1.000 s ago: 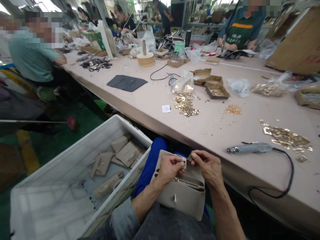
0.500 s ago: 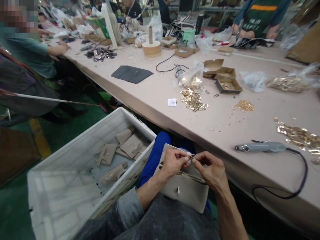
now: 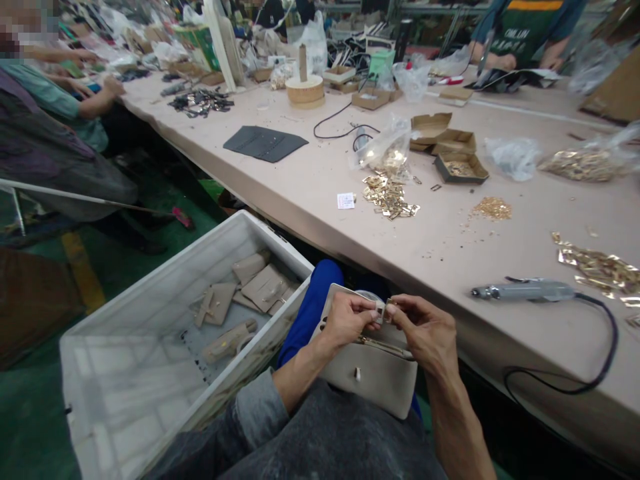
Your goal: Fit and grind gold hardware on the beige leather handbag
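On my lap lies a beige handbag [image 3: 377, 380] with a metal zip across it and a small metal fitting on its front. My left hand [image 3: 347, 320] is closed, pinching a small pale tab [image 3: 379, 312] above the bag. Close beside it, my right hand [image 3: 425, 327] pinches a small gold metal piece [image 3: 389, 308] between thumb and forefinger. The two pieces are near each other, with a narrow gap between them. The palms and the curled fingers behind are hidden.
A grey electric screwdriver [image 3: 525, 291] lies on the table at right. Gold metal fittings [image 3: 390, 197], tiny gold parts [image 3: 493, 208] and open cardboard boxes [image 3: 460, 168] are spread beyond. Left of my knees stands a white bin [image 3: 120, 357] holding beige bags [image 3: 263, 287]. Co-workers stand around the table.
My right hand has drawn slightly right, away from my left, and its metal piece now stands apart from the tab. At left, a person's arms and a long stick have shifted.
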Demonstrator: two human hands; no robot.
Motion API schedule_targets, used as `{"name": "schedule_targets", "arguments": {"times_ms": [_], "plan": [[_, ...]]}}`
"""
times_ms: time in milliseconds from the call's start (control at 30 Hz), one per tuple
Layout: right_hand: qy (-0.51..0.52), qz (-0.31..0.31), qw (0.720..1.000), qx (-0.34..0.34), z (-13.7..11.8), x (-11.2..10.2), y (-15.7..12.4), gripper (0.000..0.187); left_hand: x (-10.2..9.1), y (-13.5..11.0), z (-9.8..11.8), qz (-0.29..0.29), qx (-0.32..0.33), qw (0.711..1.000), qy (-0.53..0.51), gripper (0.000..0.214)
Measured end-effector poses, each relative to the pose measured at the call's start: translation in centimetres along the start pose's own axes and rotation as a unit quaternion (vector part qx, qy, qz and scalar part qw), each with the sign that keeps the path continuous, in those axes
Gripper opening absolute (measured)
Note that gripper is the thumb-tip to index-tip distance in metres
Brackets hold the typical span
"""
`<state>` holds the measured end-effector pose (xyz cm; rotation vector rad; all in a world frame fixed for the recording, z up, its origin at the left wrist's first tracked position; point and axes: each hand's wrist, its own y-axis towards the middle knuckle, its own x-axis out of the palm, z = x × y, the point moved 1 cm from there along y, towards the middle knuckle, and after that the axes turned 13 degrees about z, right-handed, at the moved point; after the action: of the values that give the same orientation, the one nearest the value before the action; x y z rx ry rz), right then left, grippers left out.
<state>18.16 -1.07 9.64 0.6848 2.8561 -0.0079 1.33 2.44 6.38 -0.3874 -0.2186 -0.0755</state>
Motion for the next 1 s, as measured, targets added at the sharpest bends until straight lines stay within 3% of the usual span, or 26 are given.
{"name": "schedule_targets", "arguments": {"times_ms": [300, 500, 1000], "plan": [[0.036, -0.003, 0.999, 0.022, -0.7, 0.6, -0.2, 0.028, -0.2, 0.0, 0.2, -0.019, -0.007, 1.0, -0.002, 0.032], [0.05, -0.036, 0.997, 0.045, -0.9, 1.0, -0.4, 0.03, -0.1, -0.4, 0.9, -0.051, 0.007, 0.999, -0.014, 0.029], [0.004, -0.033, 0.999, 0.011, 0.5, 1.1, -0.5, 0.032, -0.3, -0.3, 0.1, -0.05, -0.002, 0.998, -0.047, 0.027]]}}
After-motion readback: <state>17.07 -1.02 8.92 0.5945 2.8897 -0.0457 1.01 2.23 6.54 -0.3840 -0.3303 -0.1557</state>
